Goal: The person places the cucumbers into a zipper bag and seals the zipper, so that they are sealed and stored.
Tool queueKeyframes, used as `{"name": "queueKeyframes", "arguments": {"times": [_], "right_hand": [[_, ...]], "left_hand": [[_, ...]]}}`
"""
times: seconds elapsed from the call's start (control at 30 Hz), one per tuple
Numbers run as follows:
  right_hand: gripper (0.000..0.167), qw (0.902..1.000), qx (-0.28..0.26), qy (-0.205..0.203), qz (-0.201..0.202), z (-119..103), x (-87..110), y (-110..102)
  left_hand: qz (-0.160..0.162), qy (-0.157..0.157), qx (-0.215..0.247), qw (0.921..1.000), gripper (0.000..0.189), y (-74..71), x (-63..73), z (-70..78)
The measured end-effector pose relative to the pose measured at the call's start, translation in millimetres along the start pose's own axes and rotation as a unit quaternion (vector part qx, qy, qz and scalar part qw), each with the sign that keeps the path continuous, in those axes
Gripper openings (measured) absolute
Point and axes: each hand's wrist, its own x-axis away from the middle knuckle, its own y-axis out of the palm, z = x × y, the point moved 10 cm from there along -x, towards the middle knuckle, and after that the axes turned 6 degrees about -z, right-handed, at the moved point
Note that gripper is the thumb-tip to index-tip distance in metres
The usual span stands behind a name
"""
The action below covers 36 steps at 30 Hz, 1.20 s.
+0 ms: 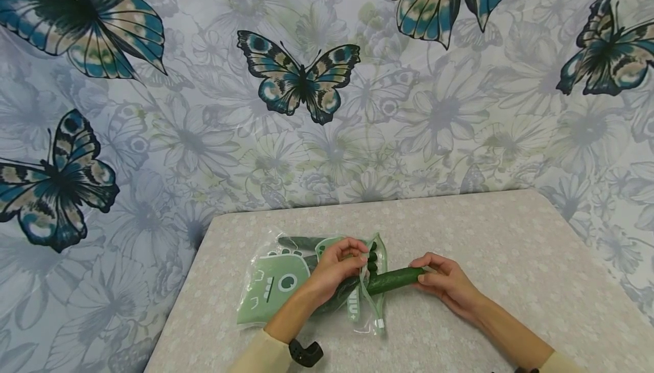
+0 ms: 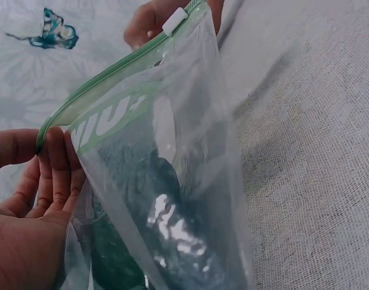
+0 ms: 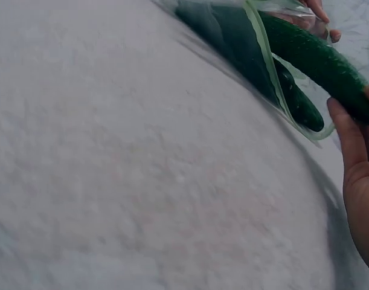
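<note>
A clear zip bag [image 1: 271,299] with green print lies on the table, its mouth facing right. My left hand [image 1: 337,265] pinches the upper edge of that mouth; the left wrist view shows thumb and fingers on the green zip strip [image 2: 99,81], with a white slider [image 2: 175,22] farther along it. A long green cucumber [image 1: 395,281] lies partly inside the bag and partly out through the mouth. With thumb and fingers, my right hand [image 1: 449,282] holds its outer end. More cucumbers [image 3: 302,106] are inside, their ends showing at the opening.
The table [image 1: 485,225] has a pale patterned cloth. Behind it hangs a wall covering [image 1: 332,157] with flowers and large butterflies. A dark band [image 1: 305,353] sits on my left wrist.
</note>
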Motion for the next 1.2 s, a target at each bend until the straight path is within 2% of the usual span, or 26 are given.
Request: {"name": "queueKeyframes", "arguments": {"times": [0.07,0.13,0.2,0.3,0.33,0.43,0.6,0.63,0.7,0.83,1.1,1.2], "right_hand": [[0.029,0.9982,0.059,-0.002,-0.006,-2,-1.7,0],[0.029,0.9879,0.154,-0.014,-0.012,-8,-2.1,1],[0.03,0.9651,0.258,-0.035,-0.023,-16,-0.9,6],[0.032,0.9203,0.383,-0.068,-0.044,-27,1.5,18],[0.033,0.9102,0.404,-0.076,-0.052,-29,2.4,21],[0.033,0.8914,0.44,-0.089,-0.061,-33,3.4,27],[0.03,0.8549,0.504,-0.117,-0.039,-36,1.6,31],[0.03,0.8528,0.507,-0.122,-0.037,-36,0.8,32],[0.028,0.8567,0.5,-0.122,-0.037,-35,-1.5,37],[0.023,0.8763,0.469,-0.103,-0.037,-29,-8.4,45],[0.02,0.9277,0.368,-0.061,-0.002,-8,-26.3,57],[0.027,0.9359,0.346,-0.061,0.022,-4,-30.9,60]], "left_hand": [[-0.002,-0.002,-0.005,1.0,0.03,1.1,-0.1,-0.7],[-0.003,-0.003,-0.009,0.9999,0.03,2.1,0.1,-0.5],[-0.005,-0.001,-0.008,1.0,0.031,3.1,0.1,-0.3],[-0.008,0.005,-0.006,0.9999,0.032,3.8,0.1,0.6],[-0.01,0.006,-0.005,0.9999,0.032,4.1,0.0,0.4],[-0.012,0.006,-0.004,0.9999,0.032,4.7,0.2,-0.6],[-0.008,0.002,-0.007,0.9999,0.031,4.2,1.3,-1.8],[-0.008,0.002,-0.009,0.9999,0.031,3.9,1.4,-2.2],[-0.005,0.0,-0.014,0.9999,0.031,3.4,2.0,-2.0],[-0.002,-0.002,-0.019,0.9998,0.032,2.7,2.2,-2.7],[-0.003,-0.006,-0.022,0.9997,0.031,4.2,2.8,-1.9],[-0.004,-0.005,-0.023,0.9997,0.031,3.2,2.7,-2.1]]}}
